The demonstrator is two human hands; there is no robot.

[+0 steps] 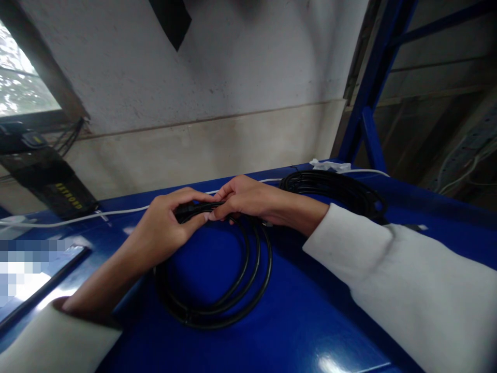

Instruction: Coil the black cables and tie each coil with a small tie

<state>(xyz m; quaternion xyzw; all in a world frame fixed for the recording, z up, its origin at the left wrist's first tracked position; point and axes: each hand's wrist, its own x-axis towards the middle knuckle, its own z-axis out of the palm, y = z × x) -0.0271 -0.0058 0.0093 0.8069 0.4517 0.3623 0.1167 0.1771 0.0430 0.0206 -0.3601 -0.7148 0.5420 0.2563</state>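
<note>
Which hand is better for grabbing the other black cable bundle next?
Probably the right hand: it's closer to that bundle, while the left hand is farther away. Both are holding the near coil, though.

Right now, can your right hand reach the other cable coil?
Probably yes: the other coil lies close by, nothing seems in the way, though the right hand must first let go of the held cable.

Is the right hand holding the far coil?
No, the right hand pinches the near coil, while the far coil lies beyond its wrist.
</note>
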